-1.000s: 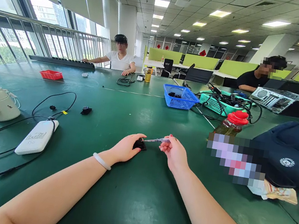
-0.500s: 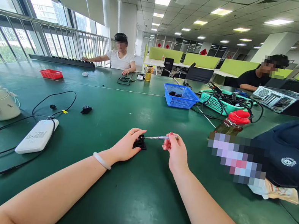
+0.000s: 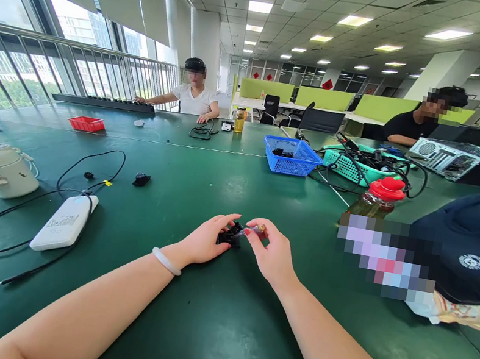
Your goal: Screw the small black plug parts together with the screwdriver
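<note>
Near the middle of the green tabletop [image 3: 203,334], well in from its near edge, the left hand [image 3: 206,240] keeps its fingers pressed onto a small black part [image 3: 229,234]. Half a second ago the right hand [image 3: 271,254] held a thin clear-handled tool [image 3: 253,229] stretched out to the right; now it has closed in, fingers pinched on the tool, its tip apparently at the part, so the work looks to have moved closer in.

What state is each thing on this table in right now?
Left hand: pressing the black part down.
Black part: on the table, held.
Right hand: pinching the tool.
Tool: tip at the black part.
Bottle: upright, red cap on.
Blue basket: upright, something dark inside.
White box: lying flat, cable attached.
Bag: lying closed.
</note>
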`<state>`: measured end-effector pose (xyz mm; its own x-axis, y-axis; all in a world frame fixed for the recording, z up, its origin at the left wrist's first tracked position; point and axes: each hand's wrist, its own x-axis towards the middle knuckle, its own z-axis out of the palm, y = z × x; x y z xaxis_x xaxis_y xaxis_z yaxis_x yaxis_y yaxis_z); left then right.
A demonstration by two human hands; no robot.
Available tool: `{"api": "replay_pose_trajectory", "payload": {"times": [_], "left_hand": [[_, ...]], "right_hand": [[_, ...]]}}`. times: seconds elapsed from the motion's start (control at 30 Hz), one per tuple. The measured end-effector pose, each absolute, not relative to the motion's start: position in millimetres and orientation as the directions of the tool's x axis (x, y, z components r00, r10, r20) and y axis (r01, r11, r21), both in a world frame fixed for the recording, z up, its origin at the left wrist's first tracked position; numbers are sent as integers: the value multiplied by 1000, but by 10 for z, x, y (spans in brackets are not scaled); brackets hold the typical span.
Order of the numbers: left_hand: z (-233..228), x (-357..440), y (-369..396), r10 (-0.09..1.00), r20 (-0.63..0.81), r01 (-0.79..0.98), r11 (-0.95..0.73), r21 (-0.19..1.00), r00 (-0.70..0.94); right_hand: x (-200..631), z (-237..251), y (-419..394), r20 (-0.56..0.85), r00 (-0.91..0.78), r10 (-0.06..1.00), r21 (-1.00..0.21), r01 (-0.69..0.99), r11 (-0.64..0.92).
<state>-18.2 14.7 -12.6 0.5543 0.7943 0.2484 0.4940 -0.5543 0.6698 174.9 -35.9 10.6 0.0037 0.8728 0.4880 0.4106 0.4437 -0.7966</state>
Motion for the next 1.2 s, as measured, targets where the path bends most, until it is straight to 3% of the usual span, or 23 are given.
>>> {"api": "replay_pose_trajectory", "payload": {"times": [0.23, 0.4, 0.57, 0.83, 1.2], "left_hand": [[-51, -167, 110, 758, 250, 443, -578, 686, 602], [-49, -164, 107, 757, 248, 452, -582, 676, 604], [-55, -175, 100, 733, 247, 453, -610, 650, 633], [-20, -170, 44, 690, 239, 442, -652, 616, 683], [-31, -170, 51, 700, 237, 447, -642, 623, 674]], "right_hand": [[1700, 136, -394, 502, -139, 853, -780, 352, 517], [1705, 166, -401, 571, -75, 818, -715, 444, 540], [1732, 145, -379, 517, -47, 855, -766, 420, 486], [1775, 55, -293, 594, -29, 804, -706, 460, 538], [1737, 68, -352, 593, -167, 787, -725, 313, 613]]}}
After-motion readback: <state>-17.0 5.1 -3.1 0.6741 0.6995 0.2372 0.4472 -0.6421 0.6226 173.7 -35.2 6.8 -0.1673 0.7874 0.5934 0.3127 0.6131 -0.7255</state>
